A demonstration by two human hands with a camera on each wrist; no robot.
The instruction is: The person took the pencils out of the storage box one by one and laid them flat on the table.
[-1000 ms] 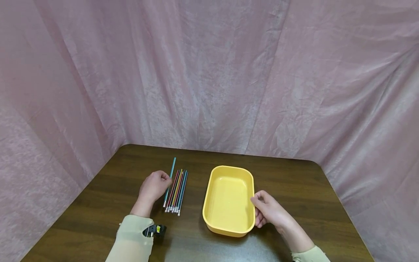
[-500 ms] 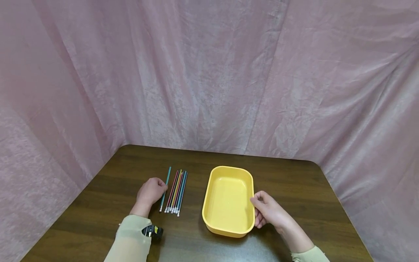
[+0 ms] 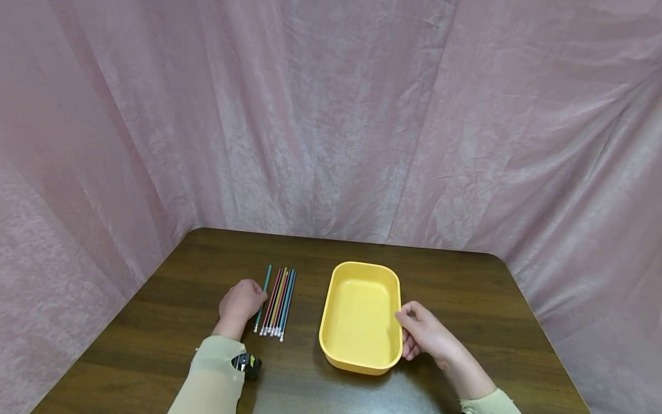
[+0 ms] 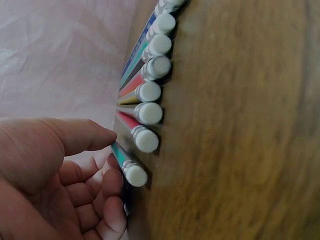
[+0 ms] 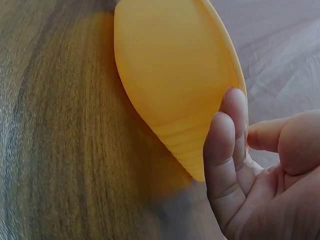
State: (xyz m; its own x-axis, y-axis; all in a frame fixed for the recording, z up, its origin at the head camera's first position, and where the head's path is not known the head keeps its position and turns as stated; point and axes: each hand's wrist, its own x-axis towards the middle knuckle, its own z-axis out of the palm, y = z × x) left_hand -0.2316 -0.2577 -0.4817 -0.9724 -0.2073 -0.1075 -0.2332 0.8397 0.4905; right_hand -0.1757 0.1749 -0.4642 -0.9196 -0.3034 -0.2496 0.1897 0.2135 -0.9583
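My left hand (image 3: 242, 300) pinches a teal pencil (image 4: 120, 154) between thumb and fingers, its white eraser end toward me. Just right of it lies a row of several pencils (image 3: 279, 302) in red, yellow, dark and blue, side by side with their erasers at the near end. The held pencil stands close beside the row's leftmost red pencil (image 4: 131, 125). At the right, my right hand (image 3: 421, 330) grips the right rim of a yellow rectangular tray (image 3: 362, 368), thumb over the edge and fingers against the outer wall (image 5: 170, 75). Nothing lies in the tray.
Everything rests on a dark brown wooden table (image 3: 455, 282) with rounded far corners. Pink curtains (image 3: 331, 115) hang behind the table and along both sides. A small black device (image 3: 248, 365) is strapped at the left wrist by the pale sleeve.
The left hand has drawn the teal pencil toward me and slightly left, so its eraser end comes nearly level with the row's. The right hand and tray have stayed in place.
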